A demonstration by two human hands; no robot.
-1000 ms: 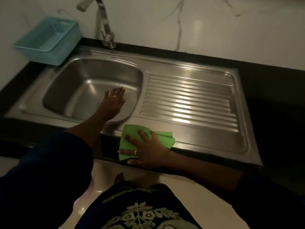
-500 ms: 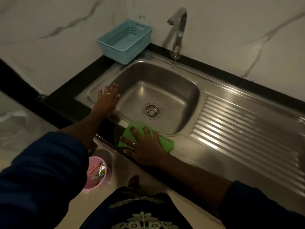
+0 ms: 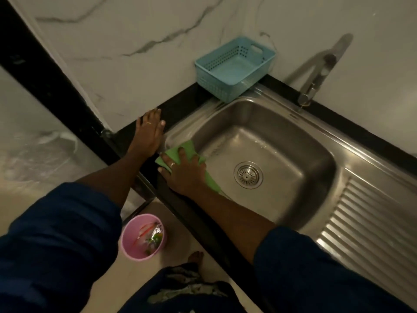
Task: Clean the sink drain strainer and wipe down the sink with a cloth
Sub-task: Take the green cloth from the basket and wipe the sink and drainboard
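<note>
In the pink bucket (image 3: pixel 143 236), the contents are too dim to name. The right hand (image 3: pixel 184 171) hides most of the green cloth (image 3: pixel 190 145), fingers spread flat, pressing it on the near-left rim of the sink (image 3: pixel 293 136), apart from the drain strainer (image 3: pixel 248 175). Farther off, the left hand (image 3: pixel 147 134) lies flat, straight-fingered, on the counter (image 3: pixel 180 102).

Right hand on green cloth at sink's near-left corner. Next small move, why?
Probably slide the green cloth off the rim down into the basin toward the strainer: the right hand presses it flat at the corner, the left hand braces on the counter, and the basin floor nearby shows pale streaks.
</note>
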